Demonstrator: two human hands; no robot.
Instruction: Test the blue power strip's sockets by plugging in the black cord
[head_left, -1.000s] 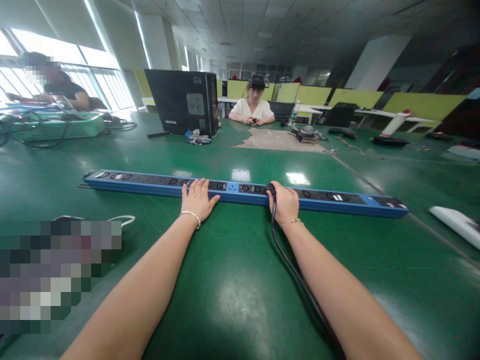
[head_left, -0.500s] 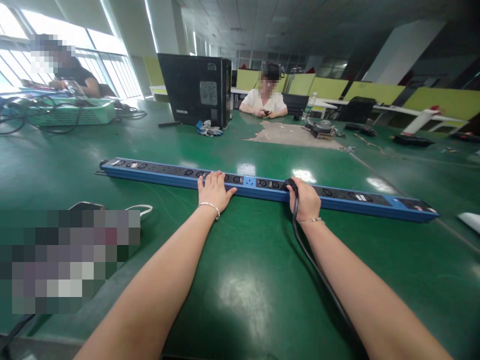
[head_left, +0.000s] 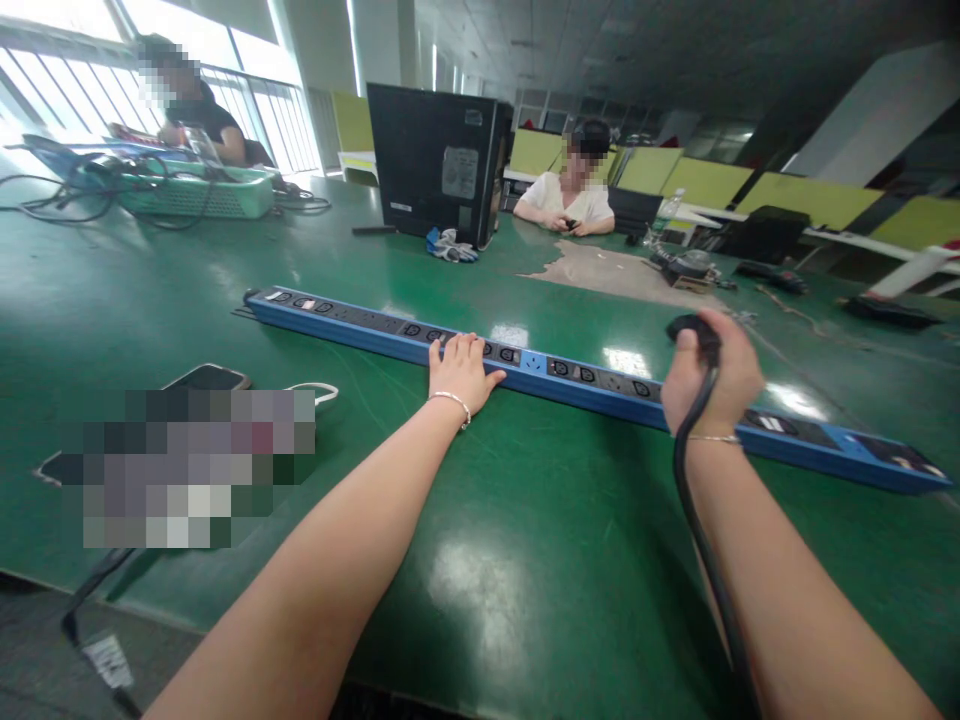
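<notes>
A long blue and black power strip (head_left: 600, 398) with rows of sockets lies across the green table (head_left: 480, 560). My left hand (head_left: 461, 375) rests on its middle, fingers spread over the top and thumb along the near edge. Raised above the right part of the strip, my right hand (head_left: 716, 375) is closed around a black power plug (head_left: 686, 326), apart from the sockets. From the plug a thick black cord (head_left: 694, 500) hangs down along my right forearm and leaves the view at the bottom.
At left lies a phone (head_left: 206, 378) beside a blurred-out patch. Farther back are a green basket (head_left: 202, 195) with cables, a black computer case (head_left: 435, 160) and gloves (head_left: 452, 246). One person (head_left: 566, 200) sits across the table, another (head_left: 206, 120) at far left.
My right hand has lifted the plug up off the power strip and moved right. My left hand stays on the strip. The whole view has shifted and tilted a little.
</notes>
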